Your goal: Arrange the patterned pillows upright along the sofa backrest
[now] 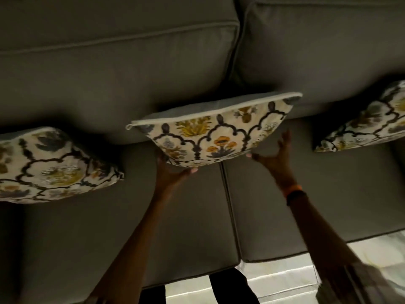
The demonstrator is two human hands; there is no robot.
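Note:
Three floral patterned pillows lean against the grey sofa backrest (122,69). The middle pillow (214,130) stands upright at the seam between the two back cushions. My left hand (173,170) cups its lower left corner from beneath. My right hand (274,154) is at its lower right edge with fingers spread, the fingertips touching or almost touching the fabric. The left pillow (52,165) rests against the backrest on the left seat. The right pillow (363,121) leans at the right edge, partly cut off by the frame.
The grey seat cushions (295,200) meet at a seam running under the middle pillow. Pale tiled floor (274,279) shows past the sofa's front edge. An orange and black band (294,193) sits on my right wrist.

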